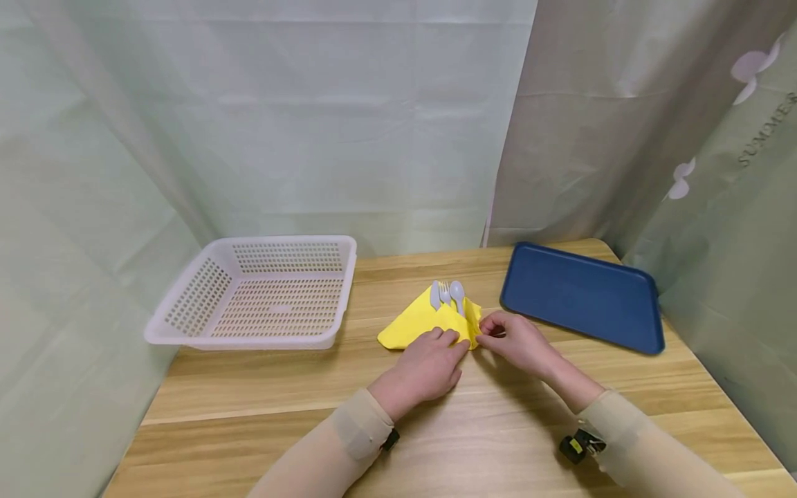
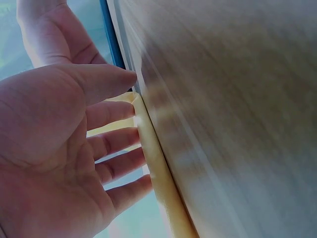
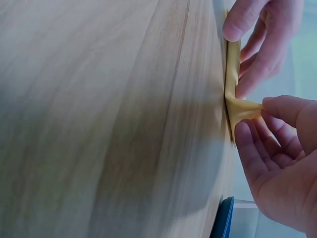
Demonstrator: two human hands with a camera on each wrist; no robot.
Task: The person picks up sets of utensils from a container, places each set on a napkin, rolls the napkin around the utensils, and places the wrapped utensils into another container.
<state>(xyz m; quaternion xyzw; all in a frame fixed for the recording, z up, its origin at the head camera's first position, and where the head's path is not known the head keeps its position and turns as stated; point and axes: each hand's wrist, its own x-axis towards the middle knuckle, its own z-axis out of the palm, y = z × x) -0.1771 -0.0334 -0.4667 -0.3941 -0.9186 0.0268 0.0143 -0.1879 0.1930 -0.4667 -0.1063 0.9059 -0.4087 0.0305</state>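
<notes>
A folded yellow napkin (image 1: 406,327) lies on the wooden table with a knife (image 1: 434,296), a fork (image 1: 445,294) and a spoon (image 1: 457,292) in it. Their grey upper ends stick out at the far side; the lower parts are hidden under the cloth. My left hand (image 1: 431,365) rests on the near edge of the napkin, fingertips pressing it down, fingers extended in the left wrist view. With thumb and fingertips, my right hand (image 1: 521,344) pinches the napkin's right edge. In the right wrist view that pinched fold (image 3: 247,110) stands up from the table.
On the left stands a white perforated plastic basket (image 1: 339,325). A dark blue tray (image 1: 579,294) lies at the back right, beyond my right hand. Pale curtains (image 1: 311,124) hang behind the table and along both sides.
</notes>
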